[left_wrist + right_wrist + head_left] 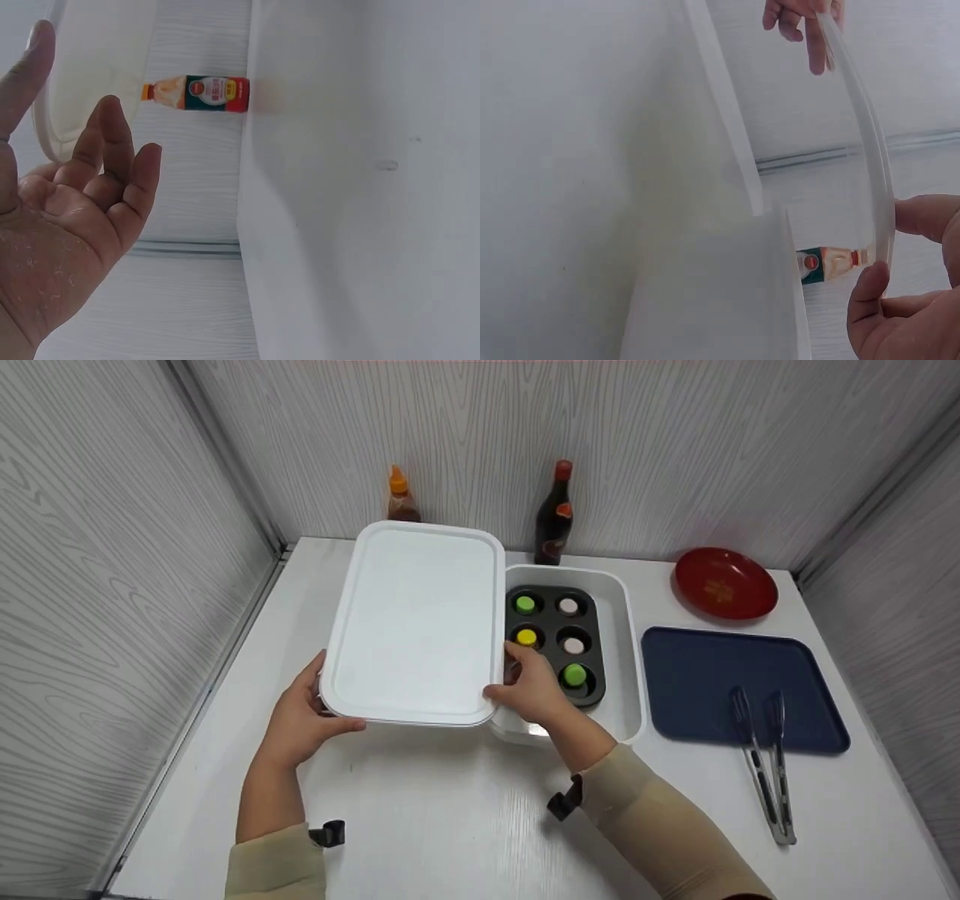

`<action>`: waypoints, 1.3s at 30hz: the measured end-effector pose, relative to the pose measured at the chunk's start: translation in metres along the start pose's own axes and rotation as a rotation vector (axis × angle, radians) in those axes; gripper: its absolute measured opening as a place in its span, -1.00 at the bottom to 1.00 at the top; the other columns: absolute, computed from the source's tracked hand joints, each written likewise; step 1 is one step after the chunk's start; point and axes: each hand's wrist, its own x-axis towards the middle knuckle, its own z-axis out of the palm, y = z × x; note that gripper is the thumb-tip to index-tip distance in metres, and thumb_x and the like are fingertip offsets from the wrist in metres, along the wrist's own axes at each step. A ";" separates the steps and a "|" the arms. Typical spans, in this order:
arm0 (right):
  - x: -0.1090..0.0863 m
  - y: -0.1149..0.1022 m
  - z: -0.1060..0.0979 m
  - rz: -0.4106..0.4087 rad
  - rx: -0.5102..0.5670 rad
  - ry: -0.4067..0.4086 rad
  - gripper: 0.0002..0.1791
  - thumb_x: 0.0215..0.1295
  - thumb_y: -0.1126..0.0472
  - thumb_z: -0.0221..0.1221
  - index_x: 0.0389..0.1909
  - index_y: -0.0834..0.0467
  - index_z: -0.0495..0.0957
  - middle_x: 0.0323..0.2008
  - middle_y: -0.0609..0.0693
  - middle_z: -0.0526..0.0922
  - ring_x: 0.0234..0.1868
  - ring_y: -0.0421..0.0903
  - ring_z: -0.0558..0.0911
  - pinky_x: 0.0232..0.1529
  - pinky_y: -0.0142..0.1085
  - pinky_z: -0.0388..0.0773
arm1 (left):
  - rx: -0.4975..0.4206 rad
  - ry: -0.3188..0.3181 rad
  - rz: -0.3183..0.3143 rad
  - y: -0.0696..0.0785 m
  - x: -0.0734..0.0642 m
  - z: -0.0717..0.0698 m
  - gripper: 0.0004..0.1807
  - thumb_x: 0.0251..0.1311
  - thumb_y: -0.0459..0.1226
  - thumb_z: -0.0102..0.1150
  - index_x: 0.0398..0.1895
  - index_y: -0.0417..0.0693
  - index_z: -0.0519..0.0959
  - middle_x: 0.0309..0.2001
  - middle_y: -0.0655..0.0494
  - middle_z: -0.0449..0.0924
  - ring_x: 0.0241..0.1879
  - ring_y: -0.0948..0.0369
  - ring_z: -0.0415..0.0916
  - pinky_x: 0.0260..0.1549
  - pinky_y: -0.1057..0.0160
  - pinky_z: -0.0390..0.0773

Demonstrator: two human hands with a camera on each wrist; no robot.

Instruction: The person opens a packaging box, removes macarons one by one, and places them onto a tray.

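A white rectangular lid (420,622) is held up over the table by both hands, overlapping the left part of a white rectangular box (628,660) in the head view. My left hand (296,727) grips the lid's near left corner, thumb along the front edge and fingers at the side and underneath. With thumb and fingers, my right hand (536,682) pinches the right edge, close above the box. Inside the box sits a dark muffin tin (550,619), partly covered by the lid and right hand. Its cups hold several small round pieces, green, yellow and pale.
Behind the lid stands a sauce bottle with an orange cap (403,502), and a dark red-capped bottle (553,521) stands at the back. To the right are a red bowl (727,585) and a navy tray (697,682), with metal tongs (765,780) lying across its front edge.
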 end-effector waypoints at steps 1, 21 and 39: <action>0.001 -0.001 0.004 0.014 0.016 0.004 -0.20 0.08 0.45 0.47 0.41 0.37 0.46 -0.07 0.15 0.60 -0.16 0.12 0.59 -0.19 -0.28 0.58 | 0.004 0.001 -0.007 -0.001 -0.001 -0.002 0.46 -0.21 -0.53 0.71 0.75 -0.06 -0.08 0.45 -0.15 0.46 0.13 0.06 0.64 -0.08 0.32 0.68; 0.003 -0.015 0.055 0.169 0.129 -0.051 -0.15 0.19 0.36 0.48 0.50 0.38 0.36 0.34 0.24 0.52 0.25 0.16 0.57 0.08 -0.14 0.66 | 0.101 -0.055 -0.191 -0.039 0.019 -0.044 0.47 -0.05 -0.53 0.62 0.76 0.02 -0.27 0.60 -0.20 0.21 0.45 -0.15 0.36 0.11 0.42 0.51; 0.007 -0.013 0.089 0.117 0.071 -0.083 -0.15 0.26 0.15 0.44 0.51 0.35 0.36 0.52 0.30 0.30 0.48 0.26 0.37 0.43 0.05 0.37 | 0.192 -0.105 -0.359 -0.061 0.040 -0.052 0.37 0.06 -0.42 0.60 0.72 -0.25 -0.27 0.65 -0.36 -0.06 0.52 -0.38 0.13 0.35 -0.26 0.39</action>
